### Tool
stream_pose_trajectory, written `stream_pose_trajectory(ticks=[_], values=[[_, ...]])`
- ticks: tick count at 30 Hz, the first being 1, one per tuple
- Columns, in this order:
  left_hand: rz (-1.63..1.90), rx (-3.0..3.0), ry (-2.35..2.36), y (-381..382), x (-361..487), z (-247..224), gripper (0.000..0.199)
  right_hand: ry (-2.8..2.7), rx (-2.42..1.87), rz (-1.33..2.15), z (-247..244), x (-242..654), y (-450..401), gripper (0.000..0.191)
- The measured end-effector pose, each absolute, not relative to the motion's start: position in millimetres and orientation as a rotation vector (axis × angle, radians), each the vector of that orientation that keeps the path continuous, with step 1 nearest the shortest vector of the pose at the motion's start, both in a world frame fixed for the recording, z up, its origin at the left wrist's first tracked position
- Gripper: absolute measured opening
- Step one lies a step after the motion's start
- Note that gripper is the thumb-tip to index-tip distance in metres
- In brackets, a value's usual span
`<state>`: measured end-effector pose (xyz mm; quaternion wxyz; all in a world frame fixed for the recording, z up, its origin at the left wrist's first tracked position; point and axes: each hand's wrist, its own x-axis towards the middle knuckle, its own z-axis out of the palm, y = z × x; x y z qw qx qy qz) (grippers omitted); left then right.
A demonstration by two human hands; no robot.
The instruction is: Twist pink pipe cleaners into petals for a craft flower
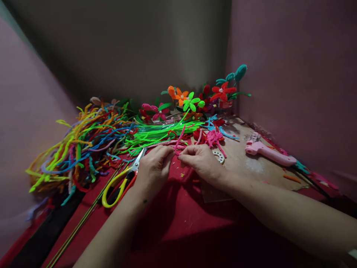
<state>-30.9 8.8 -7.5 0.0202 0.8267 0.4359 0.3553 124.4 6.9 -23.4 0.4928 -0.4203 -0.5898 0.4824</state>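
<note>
Near the middle of the view, my left hand and my right hand are close together, both pinching a pink pipe cleaner whose free end sticks up between them. The fingers of each hand are closed on it. Beside my left wrist lie scissors with yellow and orange handles, their blades partly apart. Behind my hands is a pile of bright green pipe cleaners. A pink pipe-cleaner piece and a round white disc with holes lie just beyond my right hand.
A tangled heap of coloured pipe cleaners fills the left side. Finished flowers stand along the back. On the right, a pink glue gun rests on a brown board. Thin green stems lie front left on the red cloth.
</note>
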Motion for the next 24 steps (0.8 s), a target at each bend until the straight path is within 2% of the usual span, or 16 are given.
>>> stream_pose_trajectory(ticks=[3, 6, 10, 13, 15, 19, 21, 24], values=[[1.053, 2.578, 1.381, 7, -30, -4, 0.018, -1.492, -1.014, 1.084, -27, 124, 8, 0.017], [0.909, 2.342, 1.418, 8, -30, 5, 0.018, -1.579, -1.011, 0.974, -31, 123, 8, 0.017], [0.696, 1.933, 1.233, 15, -38, 13, 0.021, -1.685, -0.957, 0.887, -33, 122, 6, 0.018], [0.692, 1.845, 1.16, 20, -46, 14, 0.021, -1.712, -0.924, 0.828, -30, 122, 2, 0.016], [0.707, 1.881, 1.173, 20, -48, 14, 0.02, -1.695, -0.902, 0.612, -27, 123, 0, 0.013], [0.638, 1.992, 1.178, 15, -45, 17, 0.023, -1.745, -0.844, 0.142, -23, 126, -1, 0.026], [0.6, 2.017, 1.163, 12, -43, 18, 0.025, -1.837, -0.847, 0.101, -24, 127, 0, 0.022], [0.596, 2.028, 1.189, 11, -42, 18, 0.024, -1.904, -0.906, 0.216, -24, 126, 1, 0.017]])
